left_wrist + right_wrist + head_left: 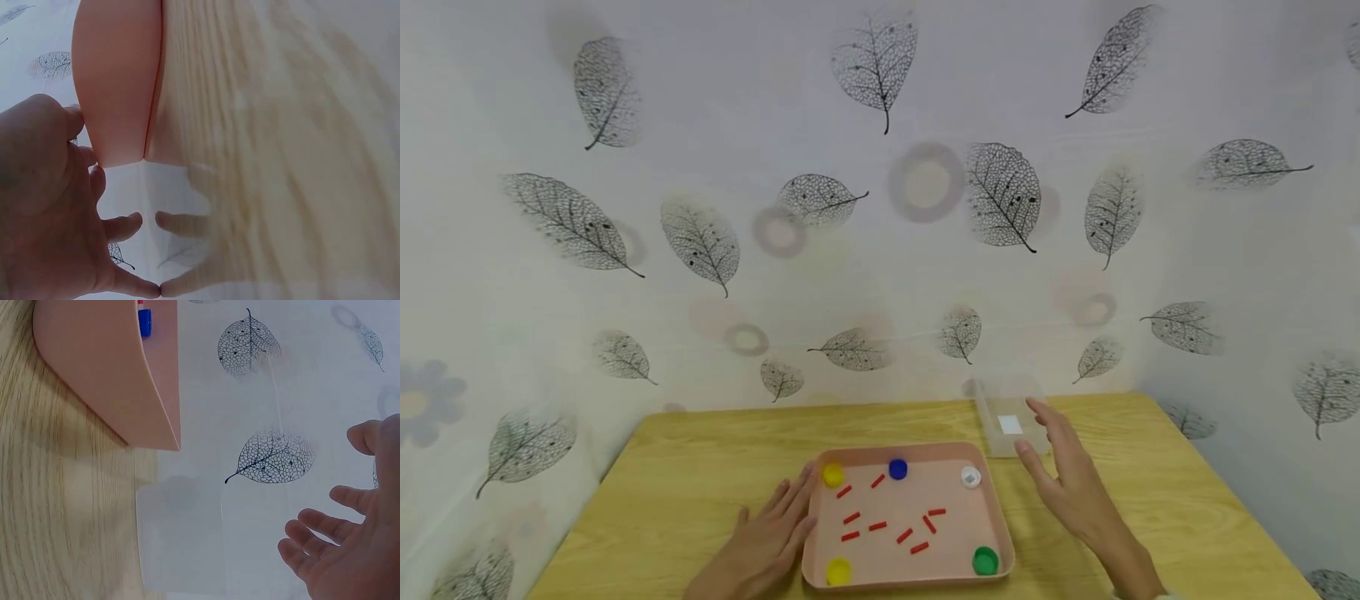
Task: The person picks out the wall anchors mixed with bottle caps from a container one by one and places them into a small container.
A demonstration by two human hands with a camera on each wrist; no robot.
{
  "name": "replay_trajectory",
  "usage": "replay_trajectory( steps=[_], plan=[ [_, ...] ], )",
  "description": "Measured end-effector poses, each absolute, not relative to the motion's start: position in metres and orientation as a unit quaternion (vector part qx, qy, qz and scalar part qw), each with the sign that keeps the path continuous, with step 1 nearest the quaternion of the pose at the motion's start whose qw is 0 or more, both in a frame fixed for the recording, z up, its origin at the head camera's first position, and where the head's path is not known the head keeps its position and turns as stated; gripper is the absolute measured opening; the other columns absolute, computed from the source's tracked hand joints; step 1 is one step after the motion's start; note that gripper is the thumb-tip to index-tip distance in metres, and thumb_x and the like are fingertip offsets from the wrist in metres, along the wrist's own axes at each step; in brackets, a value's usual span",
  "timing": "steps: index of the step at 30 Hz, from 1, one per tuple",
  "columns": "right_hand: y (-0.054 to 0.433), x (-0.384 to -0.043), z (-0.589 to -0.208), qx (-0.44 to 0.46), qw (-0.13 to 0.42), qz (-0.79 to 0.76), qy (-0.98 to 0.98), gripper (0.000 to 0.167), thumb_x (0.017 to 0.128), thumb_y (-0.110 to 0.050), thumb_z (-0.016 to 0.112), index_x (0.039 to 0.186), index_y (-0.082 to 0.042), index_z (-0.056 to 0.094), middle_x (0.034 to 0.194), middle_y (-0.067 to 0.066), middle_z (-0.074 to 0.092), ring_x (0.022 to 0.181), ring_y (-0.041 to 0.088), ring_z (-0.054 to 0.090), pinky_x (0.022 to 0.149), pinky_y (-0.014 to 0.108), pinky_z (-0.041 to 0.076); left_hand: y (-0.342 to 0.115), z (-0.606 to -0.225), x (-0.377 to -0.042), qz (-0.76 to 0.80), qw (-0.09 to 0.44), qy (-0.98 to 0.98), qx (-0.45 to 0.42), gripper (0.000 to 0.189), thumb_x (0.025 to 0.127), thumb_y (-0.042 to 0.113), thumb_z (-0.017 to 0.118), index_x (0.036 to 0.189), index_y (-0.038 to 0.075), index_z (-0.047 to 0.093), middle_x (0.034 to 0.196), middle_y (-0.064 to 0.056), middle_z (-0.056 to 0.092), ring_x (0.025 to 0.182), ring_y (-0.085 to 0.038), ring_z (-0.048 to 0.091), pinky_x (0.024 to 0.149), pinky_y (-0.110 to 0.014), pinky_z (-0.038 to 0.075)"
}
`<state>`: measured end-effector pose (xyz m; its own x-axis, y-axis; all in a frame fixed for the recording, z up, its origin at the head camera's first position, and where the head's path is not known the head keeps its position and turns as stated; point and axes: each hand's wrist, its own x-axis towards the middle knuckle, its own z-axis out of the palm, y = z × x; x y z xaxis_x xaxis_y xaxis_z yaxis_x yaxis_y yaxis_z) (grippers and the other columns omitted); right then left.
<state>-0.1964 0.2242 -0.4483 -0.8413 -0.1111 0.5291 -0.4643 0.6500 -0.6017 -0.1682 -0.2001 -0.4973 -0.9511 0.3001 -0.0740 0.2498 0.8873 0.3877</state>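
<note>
A pink tray (917,493) lies on the table in front of me, with several short red sticks (877,526) scattered over its floor. Round caps stand near its edges: a yellow one (833,475) at back left, another yellow one (838,572) at front left, a blue one (898,469) at the back, a white one (971,477) at back right and a green one (985,561) at front right. My left hand (763,537) rests along the tray's left wall, fingers extended. Right of the tray, my right hand (1071,483) is raised with thumb and fingers apart, holding nothing.
Behind my right hand, a clear plastic box (992,398) with a white label (1010,425) stands at the table's back edge. The wooden table (715,450) meets a wall (880,275) with a leaf pattern, which also closes in on both sides.
</note>
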Motion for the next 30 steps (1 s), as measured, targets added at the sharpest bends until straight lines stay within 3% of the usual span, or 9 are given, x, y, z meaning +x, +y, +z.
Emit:
replay_trajectory(
  steps=[4, 11, 19, 26, 30],
  plan=[
    [0.218, -0.199, -0.454, 0.171, 0.223, 0.394, -0.875, 0.056, 0.105, -0.015, 0.059, 0.157, -0.009, 0.038, 0.152, 0.013, 0.048, 0.131, 0.034, 0.05, 0.1, 0.046, 0.045, -0.191, -0.497, -0.172, 0.198, 0.064, 0.967, 0.145, 0.061, 0.11, 0.053, 0.028, 0.166, 0.033, 0.012, 0.171, 0.013, 0.011, 0.154, -0.032, 0.025, 0.104, -0.086, 0.014],
    [0.201, -0.199, -0.463, 0.189, 0.202, 0.428, -0.86, 0.051, 0.103, -0.007, 0.061, 0.151, -0.004, 0.044, 0.144, 0.012, 0.055, 0.122, 0.033, 0.057, 0.095, 0.053, 0.053, -0.183, -0.494, -0.178, 0.199, 0.073, 0.966, 0.147, 0.063, 0.11, 0.054, 0.029, 0.166, 0.031, 0.012, 0.171, 0.012, 0.008, 0.154, -0.033, 0.024, 0.097, -0.091, 0.009],
    [0.192, -0.203, -0.477, 0.198, 0.182, 0.487, -0.831, 0.046, 0.099, 0.0, 0.065, 0.143, -0.002, 0.052, 0.128, 0.013, 0.062, 0.107, 0.035, 0.064, 0.089, 0.04, 0.058, -0.179, -0.494, -0.184, 0.207, 0.095, 0.963, 0.142, 0.066, 0.109, 0.056, 0.03, 0.166, 0.031, 0.011, 0.172, 0.009, 0.007, 0.153, -0.038, 0.023, 0.094, -0.092, 0.005],
    [0.183, -0.203, -0.485, 0.137, 0.108, 0.534, -0.827, 0.043, 0.098, -0.003, 0.069, 0.139, -0.003, 0.056, 0.121, 0.014, 0.063, 0.103, 0.021, 0.063, 0.089, 0.031, 0.056, -0.179, -0.493, -0.186, 0.212, 0.102, 0.963, 0.134, 0.066, 0.108, 0.058, 0.031, 0.166, 0.034, 0.01, 0.172, 0.01, 0.009, 0.152, -0.04, 0.025, 0.093, -0.093, 0.002],
    [0.178, -0.203, -0.491, 0.13, 0.095, 0.54, -0.826, 0.041, 0.096, 0.001, 0.07, 0.135, 0.0, 0.057, 0.115, 0.014, 0.062, 0.097, 0.018, 0.063, 0.085, 0.028, 0.057, -0.179, -0.495, -0.185, 0.215, 0.109, 0.963, 0.123, 0.068, 0.106, 0.062, 0.031, 0.166, 0.035, 0.011, 0.172, 0.009, 0.012, 0.151, -0.041, 0.027, 0.092, -0.093, 0.0]
  ],
)
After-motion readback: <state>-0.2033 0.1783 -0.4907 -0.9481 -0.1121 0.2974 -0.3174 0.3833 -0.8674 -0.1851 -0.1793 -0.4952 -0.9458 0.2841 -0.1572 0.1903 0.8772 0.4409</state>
